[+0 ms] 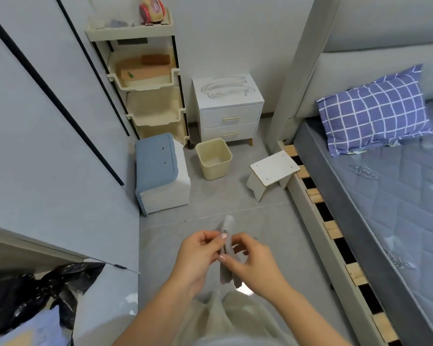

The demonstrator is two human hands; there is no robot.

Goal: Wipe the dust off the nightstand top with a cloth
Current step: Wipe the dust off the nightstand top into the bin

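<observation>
A white two-drawer nightstand (229,113) stands against the far wall, its top (225,89) marked with curved streaks in the dust. Well in front of it, over the floor, I hold a small grey cloth (227,227) folded upright between both hands. My left hand (200,255) pinches its left side with thumb and fingers. My right hand (251,264) grips its right side and lower part. The cloth's bottom edge hangs below my palms. Both hands are far from the nightstand.
A cream shelf rack (148,78) stands left of the nightstand, a blue-topped stool (159,171) below it. A cream waste bin (214,158) and a small white step stool (273,172) sit on the floor. The bed (375,186) fills the right; wardrobe doors (48,121) line the left.
</observation>
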